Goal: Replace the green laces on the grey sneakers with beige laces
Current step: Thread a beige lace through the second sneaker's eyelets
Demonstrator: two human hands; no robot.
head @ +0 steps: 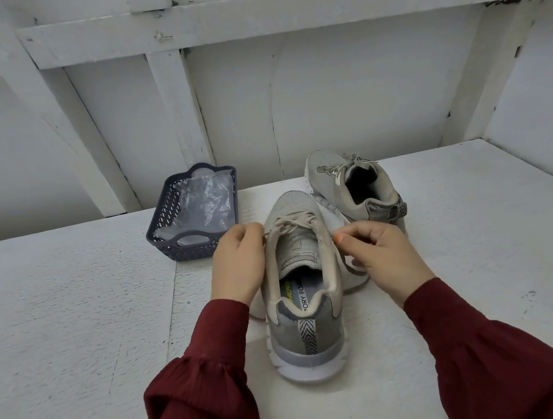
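Dark blue lattice basket [161, 222] holding crumpled clear plastic bags [204, 203], left hand [236, 265] and right hand [376, 253] each pinching beige lace [294, 223] ends on near grey sneaker [303, 337]

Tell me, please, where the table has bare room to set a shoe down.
Free: the table left of the near shoe, in front of the basket; also right of the far shoe. Crowded: the middle, where left hand and right hand pinch the lace.
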